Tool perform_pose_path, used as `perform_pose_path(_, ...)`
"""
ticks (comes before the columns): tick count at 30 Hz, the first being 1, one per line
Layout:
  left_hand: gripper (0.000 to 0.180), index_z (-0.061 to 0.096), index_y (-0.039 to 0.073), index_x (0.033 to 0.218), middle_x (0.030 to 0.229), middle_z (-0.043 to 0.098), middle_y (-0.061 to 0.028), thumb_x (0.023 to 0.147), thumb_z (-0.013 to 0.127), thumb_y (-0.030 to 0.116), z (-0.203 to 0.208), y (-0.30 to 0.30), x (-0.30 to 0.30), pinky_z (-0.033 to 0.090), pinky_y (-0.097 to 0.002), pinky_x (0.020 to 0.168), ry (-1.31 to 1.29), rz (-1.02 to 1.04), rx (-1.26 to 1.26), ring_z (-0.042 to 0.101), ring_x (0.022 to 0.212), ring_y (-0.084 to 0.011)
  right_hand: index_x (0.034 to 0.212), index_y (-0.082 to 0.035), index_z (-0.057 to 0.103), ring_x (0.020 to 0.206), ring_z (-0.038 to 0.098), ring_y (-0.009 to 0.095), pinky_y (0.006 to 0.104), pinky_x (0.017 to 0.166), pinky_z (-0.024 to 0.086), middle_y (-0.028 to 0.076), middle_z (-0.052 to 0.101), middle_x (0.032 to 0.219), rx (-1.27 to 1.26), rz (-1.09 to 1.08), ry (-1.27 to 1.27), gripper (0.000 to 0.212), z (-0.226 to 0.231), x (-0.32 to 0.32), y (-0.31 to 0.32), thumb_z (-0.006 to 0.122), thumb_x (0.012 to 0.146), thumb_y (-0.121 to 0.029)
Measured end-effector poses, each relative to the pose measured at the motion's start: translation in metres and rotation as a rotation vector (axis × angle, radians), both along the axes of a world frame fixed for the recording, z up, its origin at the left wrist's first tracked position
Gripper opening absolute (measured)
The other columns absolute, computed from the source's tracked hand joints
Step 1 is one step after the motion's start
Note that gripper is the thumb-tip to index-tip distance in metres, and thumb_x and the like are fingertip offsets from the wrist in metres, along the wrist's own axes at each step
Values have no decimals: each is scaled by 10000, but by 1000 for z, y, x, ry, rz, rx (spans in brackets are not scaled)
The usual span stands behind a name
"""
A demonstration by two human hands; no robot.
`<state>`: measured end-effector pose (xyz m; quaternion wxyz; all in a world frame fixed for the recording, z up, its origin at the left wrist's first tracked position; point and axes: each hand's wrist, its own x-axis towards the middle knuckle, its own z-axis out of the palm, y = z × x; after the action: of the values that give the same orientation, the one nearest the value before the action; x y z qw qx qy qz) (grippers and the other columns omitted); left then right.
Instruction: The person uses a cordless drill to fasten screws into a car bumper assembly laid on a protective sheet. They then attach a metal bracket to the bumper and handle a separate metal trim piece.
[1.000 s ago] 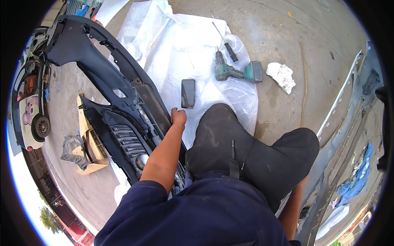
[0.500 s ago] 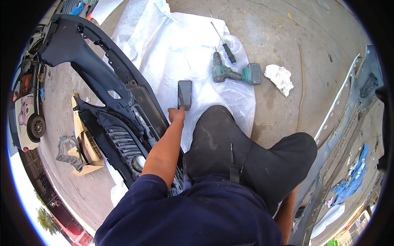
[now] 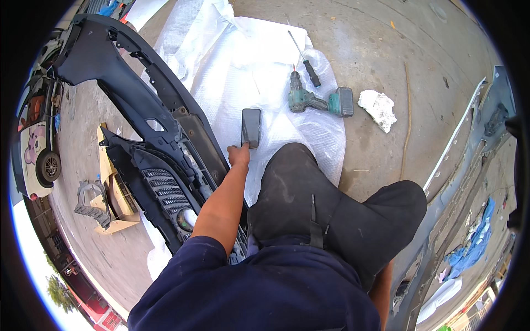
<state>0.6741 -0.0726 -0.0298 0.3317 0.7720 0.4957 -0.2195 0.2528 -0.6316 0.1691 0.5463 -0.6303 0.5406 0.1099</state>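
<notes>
A black smartphone (image 3: 251, 128) lies flat, screen up, on a sheet of bubble wrap (image 3: 221, 105). At its lower end is my left hand (image 3: 239, 155), one finger reaching onto the glass and the thumb sticking out to the left. The hand does not wrap round the phone; its other fingers are hard to see. My right forearm runs down beside my right thigh, and the right hand is hidden. A green and black cordless drill (image 3: 314, 101) rests on the wrap, with a black-handled screwdriver (image 3: 311, 71) just beyond it.
A dark car bumper (image 3: 149, 105) with a grille stands along my left. Past it lie an opened cardboard box (image 3: 118, 207) and a grey plastic part (image 3: 91, 204). White crumpled foam (image 3: 377, 110) sits right of the drill. At far right is another long grey panel (image 3: 441, 220).
The whole view has shifted slightly. My left hand stays at the phone's lower end, and the phone, drill and screwdriver keep their places on the wrap.
</notes>
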Motion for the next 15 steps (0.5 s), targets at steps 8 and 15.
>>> perform_pose_path(8,763,558,-44,1456,1414,678,-324,883,855,362,-6,7,-6,526,-514,1123,-5,-47,-2,664,1321,-483,1468,32,632,1262,686,251,405,1041,569,167,699,1439,17,-10,-5,522,-2,-1,5,643,1098,-337)
perform_pose_path(15,811,562,-37,1448,1412,678,-328,823,896,357,-3,3,-4,527,-514,1130,24,-75,2,666,1317,-487,1487,30,618,1276,679,253,405,1054,566,164,690,1454,24,-28,-7,535,0,-6,8,646,1099,-337)
